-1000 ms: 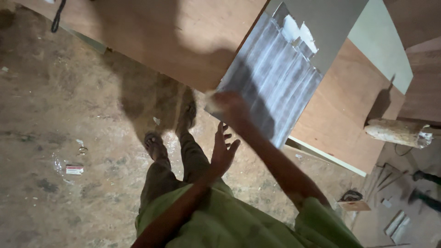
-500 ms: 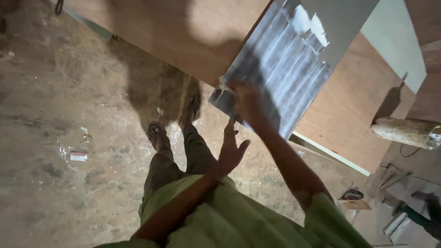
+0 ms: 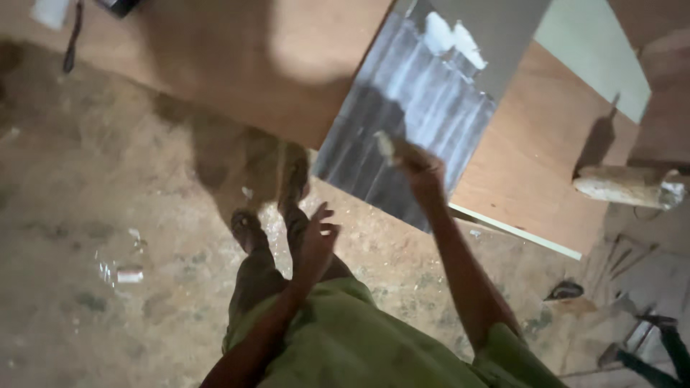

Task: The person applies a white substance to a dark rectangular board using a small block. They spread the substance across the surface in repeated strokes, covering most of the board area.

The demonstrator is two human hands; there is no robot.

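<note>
The right hand [image 3: 420, 169] has its grip closed on a small pale scraper-like piece [image 3: 385, 147], pressed against the grey streaked sheet [image 3: 410, 115] lying on the brown plywood worktop [image 3: 237, 65]. The left hand [image 3: 316, 241] hangs empty, fingers spread wide, above the dusty floor [image 3: 86, 215].

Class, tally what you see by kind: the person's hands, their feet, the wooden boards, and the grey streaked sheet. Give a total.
Hands: 2, left hand and right hand
Feet: 2
Wooden boards: 2
Grey streaked sheet: 1
Total: 7
</note>
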